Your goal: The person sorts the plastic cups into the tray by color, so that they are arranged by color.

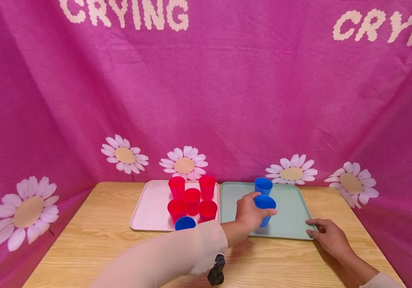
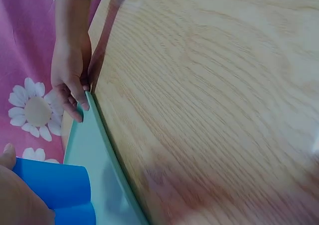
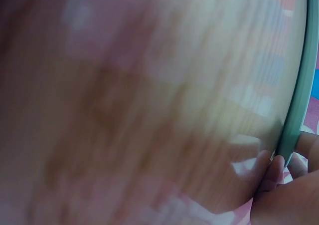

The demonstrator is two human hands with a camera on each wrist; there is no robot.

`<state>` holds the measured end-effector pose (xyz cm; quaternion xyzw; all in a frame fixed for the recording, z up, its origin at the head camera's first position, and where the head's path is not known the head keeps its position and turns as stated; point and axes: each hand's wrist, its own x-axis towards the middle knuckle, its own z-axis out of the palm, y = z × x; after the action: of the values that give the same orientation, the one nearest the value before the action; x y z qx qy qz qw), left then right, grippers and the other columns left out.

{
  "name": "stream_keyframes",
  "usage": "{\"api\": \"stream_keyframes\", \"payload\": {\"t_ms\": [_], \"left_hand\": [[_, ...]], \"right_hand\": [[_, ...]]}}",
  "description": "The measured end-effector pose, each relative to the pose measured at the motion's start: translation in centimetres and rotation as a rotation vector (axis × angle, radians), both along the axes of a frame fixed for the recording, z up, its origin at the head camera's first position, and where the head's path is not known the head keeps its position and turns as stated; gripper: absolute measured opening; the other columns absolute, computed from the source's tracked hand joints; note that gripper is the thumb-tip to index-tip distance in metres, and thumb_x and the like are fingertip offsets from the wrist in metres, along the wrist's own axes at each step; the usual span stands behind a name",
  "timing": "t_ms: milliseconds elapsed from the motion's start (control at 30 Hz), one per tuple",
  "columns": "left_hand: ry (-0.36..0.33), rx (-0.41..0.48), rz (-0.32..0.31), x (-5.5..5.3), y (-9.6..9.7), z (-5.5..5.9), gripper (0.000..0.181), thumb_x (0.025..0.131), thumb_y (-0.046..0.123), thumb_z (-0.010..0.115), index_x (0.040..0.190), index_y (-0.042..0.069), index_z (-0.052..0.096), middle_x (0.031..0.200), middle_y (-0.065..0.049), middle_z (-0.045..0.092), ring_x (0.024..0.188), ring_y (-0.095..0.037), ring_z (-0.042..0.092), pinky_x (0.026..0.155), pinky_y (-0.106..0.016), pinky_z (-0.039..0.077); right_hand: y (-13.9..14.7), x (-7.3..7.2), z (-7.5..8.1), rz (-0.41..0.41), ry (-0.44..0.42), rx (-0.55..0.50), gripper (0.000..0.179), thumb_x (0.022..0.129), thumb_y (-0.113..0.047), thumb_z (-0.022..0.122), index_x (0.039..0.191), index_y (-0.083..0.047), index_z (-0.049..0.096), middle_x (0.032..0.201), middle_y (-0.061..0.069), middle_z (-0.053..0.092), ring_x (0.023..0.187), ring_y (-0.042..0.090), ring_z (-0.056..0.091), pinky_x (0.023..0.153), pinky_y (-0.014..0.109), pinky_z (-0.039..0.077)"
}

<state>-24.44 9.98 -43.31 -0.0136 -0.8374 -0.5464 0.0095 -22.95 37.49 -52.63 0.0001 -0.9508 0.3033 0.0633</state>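
In the head view, my left hand [image 1: 250, 212] reaches across to the right and grips a blue cup [image 1: 265, 221] around its side, over the green tray [image 1: 290, 226]. Right behind it stands a second blue cup [image 1: 263, 185] on that tray. The left wrist view shows the gripped cup [image 2: 52, 181] close up, overlapping the other blue one; whether its base touches the tray cannot be told. My right hand [image 1: 330, 239] holds the green tray at its front right corner, thumb and fingers about the rim [image 3: 294, 110].
Left of the green tray lies a pink tray [image 1: 148, 212] with several red cups [image 1: 192, 201]. A blue cup [image 1: 185, 223] at its front is partly hidden by my left sleeve [image 1: 177, 252]. Both trays lie on a wooden table [image 1: 83, 240] before a pink flowered cloth [image 1: 227, 100].
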Motion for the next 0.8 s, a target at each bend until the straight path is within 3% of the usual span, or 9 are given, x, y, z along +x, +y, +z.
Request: {"api": "stream_keyframes", "payload": {"t_ms": [400,800], "left_hand": [[0.018,0.027,0.077,-0.5,2.9,-2.4,0.066,0.074,0.023,0.094,0.131,0.007,0.066,0.121,-0.013,0.070,0.120,-0.035,0.061,0.098,-0.051,0.054],[-0.004,0.030,0.035,-0.4,3.4,-3.5,0.068,0.077,0.020,0.092,0.136,0.007,0.062,0.127,-0.014,0.068,0.124,-0.037,0.060,0.101,-0.053,0.052]], "right_hand": [[0.2,-0.1,-0.1,0.001,-0.003,-0.001,0.032,0.089,-0.012,0.078,0.118,0.002,0.073,0.103,0.018,0.065,0.086,0.024,0.054,0.076,0.039,0.045],[0.2,-0.1,-0.4,0.001,0.014,-0.002,0.031,0.089,-0.012,0.078,0.117,0.001,0.074,0.101,0.016,0.065,0.085,0.024,0.052,0.075,0.038,0.044]]}}
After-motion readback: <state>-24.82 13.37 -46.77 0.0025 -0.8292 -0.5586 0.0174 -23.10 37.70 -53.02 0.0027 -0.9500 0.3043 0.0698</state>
